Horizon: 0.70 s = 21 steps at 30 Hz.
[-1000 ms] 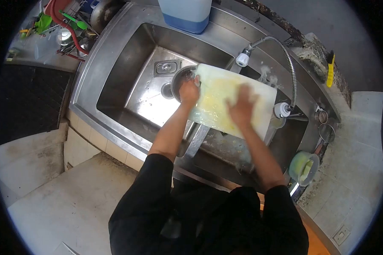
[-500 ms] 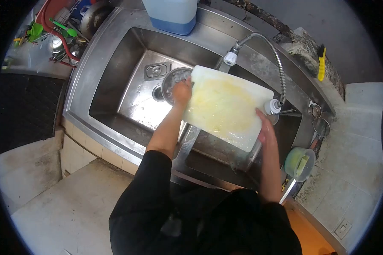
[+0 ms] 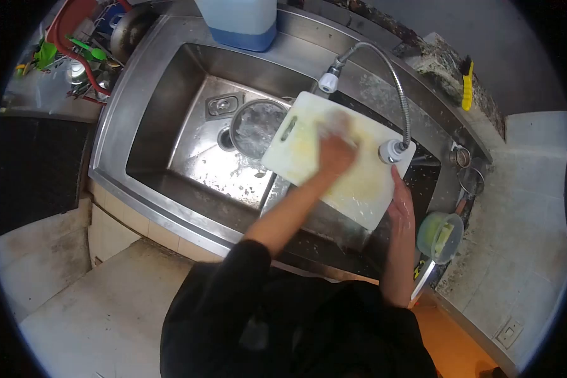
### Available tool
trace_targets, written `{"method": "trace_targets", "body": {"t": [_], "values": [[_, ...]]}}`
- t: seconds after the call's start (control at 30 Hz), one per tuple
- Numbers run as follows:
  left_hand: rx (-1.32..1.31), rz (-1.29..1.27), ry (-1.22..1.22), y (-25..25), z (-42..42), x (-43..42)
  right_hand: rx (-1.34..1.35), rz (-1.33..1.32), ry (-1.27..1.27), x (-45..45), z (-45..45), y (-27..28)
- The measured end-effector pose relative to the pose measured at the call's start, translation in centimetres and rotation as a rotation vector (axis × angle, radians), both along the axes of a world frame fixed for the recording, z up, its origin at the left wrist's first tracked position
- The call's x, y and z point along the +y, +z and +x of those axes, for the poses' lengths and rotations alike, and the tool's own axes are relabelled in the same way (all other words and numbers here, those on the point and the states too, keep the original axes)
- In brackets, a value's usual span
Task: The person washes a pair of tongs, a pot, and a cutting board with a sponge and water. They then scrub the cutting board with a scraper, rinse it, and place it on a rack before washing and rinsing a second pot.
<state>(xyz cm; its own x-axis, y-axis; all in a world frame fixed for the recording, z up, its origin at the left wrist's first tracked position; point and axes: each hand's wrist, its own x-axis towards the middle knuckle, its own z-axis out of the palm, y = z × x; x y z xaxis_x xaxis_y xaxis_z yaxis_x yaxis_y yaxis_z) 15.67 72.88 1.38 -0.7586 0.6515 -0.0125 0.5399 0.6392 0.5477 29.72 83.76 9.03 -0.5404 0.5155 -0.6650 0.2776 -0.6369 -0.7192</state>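
A white cutting board [image 3: 365,183] with yellowish stains and a slot handle lies tilted across the sink divider. My right hand [image 3: 401,205] grips its right edge, thumb along the side. Over the middle of the board is my left hand [image 3: 337,151], its fingers smeared by motion; a pale blur shows at the fingertips, and whether they hold anything I cannot make out. Just left of the board, a round metal bowl [image 3: 258,129] of water stands in the left basin. The white tap head [image 3: 392,151] hangs over the board's right end.
Beside the bowl lies a small rectangular metal lid [image 3: 223,106]. A jug of blue liquid [image 3: 242,28] stands on the back rim. To the right are a tub with a green sponge [image 3: 443,236], small strainers [image 3: 471,181] and a yellow-handled brush [image 3: 467,88].
My left hand has left the board's left edge and bowl side and moved right onto the board's surface. The board's slot handle now shows. My right hand stays at the right edge.
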Motion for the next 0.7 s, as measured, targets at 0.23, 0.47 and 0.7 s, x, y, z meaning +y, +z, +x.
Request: {"method": "trace_targets", "body": {"t": [0.23,0.47,0.7], "values": [[0.055,0.228,-0.264,5.6,5.1,-0.6,-0.19,0.129,0.021,1.4,-0.6,-1.8],[0.196,-0.086,0.206,-0.5,0.4,-5.5,-0.048,0.1,-0.026,2.6,-0.9,-3.4],[0.185,0.125,0.087,-0.3,2.7,-7.9,-0.003,0.073,0.0,0.2,-1.5,-2.5]]}}
